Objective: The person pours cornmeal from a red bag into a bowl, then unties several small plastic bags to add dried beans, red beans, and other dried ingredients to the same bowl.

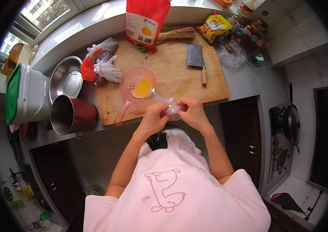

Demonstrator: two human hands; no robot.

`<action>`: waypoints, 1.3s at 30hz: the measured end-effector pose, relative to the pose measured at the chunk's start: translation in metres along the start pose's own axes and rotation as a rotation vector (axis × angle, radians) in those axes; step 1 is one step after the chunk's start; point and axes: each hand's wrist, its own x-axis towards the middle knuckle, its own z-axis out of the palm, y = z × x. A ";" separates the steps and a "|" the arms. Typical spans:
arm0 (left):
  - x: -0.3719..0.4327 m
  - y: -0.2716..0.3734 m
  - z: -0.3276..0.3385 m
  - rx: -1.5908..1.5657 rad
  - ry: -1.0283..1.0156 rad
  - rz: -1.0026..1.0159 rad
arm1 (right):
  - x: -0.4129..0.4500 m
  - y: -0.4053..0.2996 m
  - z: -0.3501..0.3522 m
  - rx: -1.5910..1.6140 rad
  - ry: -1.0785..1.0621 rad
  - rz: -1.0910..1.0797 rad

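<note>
Both of my hands pinch a translucent plastic bag (173, 108) just in front of the cutting board's near edge. My left hand (155, 116) grips its left side, and my right hand (192, 111) has fingers curled around the right side. One strip of the bag reaches over the board toward a pink plastic ladle (125, 87). Yellow grains (142, 88) lie in the ladle's bowl, with something small and pinkish beside them. The ladle rests on the wooden cutting board (169, 69), its handle pointing toward me. What the bag holds is hidden by my fingers.
A cleaver (195, 58) lies on the board's right half. At the back stands a red printed bag (146, 23) before a straw brush (177, 33). Knotted plastic bags (107, 69), a steel basin (65, 76) and a reddish metal pot (78, 114) sit left. A wok (291, 124) is right.
</note>
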 end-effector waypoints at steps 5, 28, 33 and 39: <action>-0.012 -0.011 -0.016 0.232 0.101 0.034 | -0.004 0.009 -0.018 -0.029 -0.135 0.056; 0.068 -0.064 0.040 -0.020 0.216 -0.147 | 0.051 0.076 0.002 0.166 0.138 -0.038; 0.069 -0.079 0.019 -0.138 0.212 -0.256 | 0.046 0.107 -0.006 0.783 0.377 0.340; 0.073 -0.072 0.025 -0.010 0.220 -0.143 | 0.048 0.075 -0.001 0.434 0.218 0.096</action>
